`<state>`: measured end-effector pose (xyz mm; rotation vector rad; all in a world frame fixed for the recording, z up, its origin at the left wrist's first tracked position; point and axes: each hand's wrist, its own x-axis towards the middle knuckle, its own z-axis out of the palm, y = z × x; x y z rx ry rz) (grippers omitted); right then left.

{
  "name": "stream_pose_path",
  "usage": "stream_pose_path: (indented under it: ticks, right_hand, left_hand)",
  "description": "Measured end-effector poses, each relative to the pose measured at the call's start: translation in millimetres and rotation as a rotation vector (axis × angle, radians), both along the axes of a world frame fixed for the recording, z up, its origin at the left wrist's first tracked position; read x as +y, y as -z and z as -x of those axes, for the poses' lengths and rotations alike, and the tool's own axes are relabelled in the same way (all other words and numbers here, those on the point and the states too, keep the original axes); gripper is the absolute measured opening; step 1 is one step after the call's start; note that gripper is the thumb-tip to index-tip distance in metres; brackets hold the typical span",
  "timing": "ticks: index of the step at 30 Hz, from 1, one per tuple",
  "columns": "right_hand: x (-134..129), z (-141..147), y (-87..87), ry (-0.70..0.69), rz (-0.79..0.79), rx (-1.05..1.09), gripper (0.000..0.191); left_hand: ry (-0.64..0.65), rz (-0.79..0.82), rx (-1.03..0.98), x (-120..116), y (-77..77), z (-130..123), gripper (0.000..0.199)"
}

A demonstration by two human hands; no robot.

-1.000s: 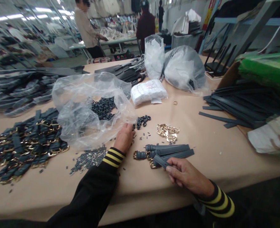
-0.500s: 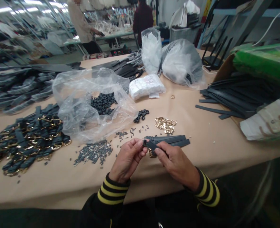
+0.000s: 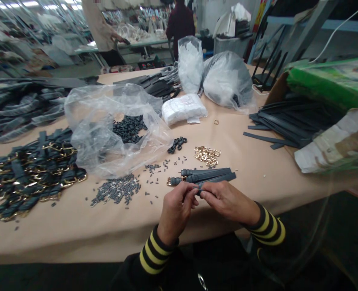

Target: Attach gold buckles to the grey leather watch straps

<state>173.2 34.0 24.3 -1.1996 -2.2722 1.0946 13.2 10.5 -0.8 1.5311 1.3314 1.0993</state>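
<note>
A short stretch of dark strap (image 3: 198, 191) shows between the fingertips of my two hands. My left hand (image 3: 179, 207) pinches its left end, the fingers curled in. Gripping it from the other side is my right hand (image 3: 227, 200), thumb and forefinger close to the left fingertips. Most of the strap is hidden by the fingers, and the small loop cannot be made out. Just beyond the hands lie several dark buckled straps (image 3: 210, 174), their gold buckles (image 3: 169, 181) to the left. Loose gold buckles (image 3: 206, 155) are piled farther back.
Small dark pieces (image 3: 118, 190) are scattered left of my hands. Black loops (image 3: 128, 128) lie by a clear plastic bag (image 3: 94, 157), with a few more loops (image 3: 176, 144) beside it. Finished-looking buckled straps (image 3: 30, 173) heap at left; an open box of straps (image 3: 291, 121) stands right.
My hands have come closer together and slightly nearer to me, uncovering the buckled straps behind. The black loop seen in my left fingers no longer shows. The view has shifted slightly.
</note>
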Motion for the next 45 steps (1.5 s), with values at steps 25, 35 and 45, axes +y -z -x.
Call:
stream_pose_path:
  ticks: [25,35,45]
  right_hand:
    - [-24.5,28.9,28.5,0.449,-0.034,0.148,0.025]
    - [-26.1,28.2,32.6,0.425,-0.002,0.231,0.027]
    - [-14.8,16.8,25.9,0.281,0.074,0.191,0.016]
  left_hand:
    - [-0.343,0.296,-1.043,-7.8,8.9,-38.8,0.012]
    - [-0.244,0.423,-1.092,-9.9,8.0,-32.6,0.013]
    - [-0.067,0.387,-0.393,-7.1,10.3,-4.2,0.019]
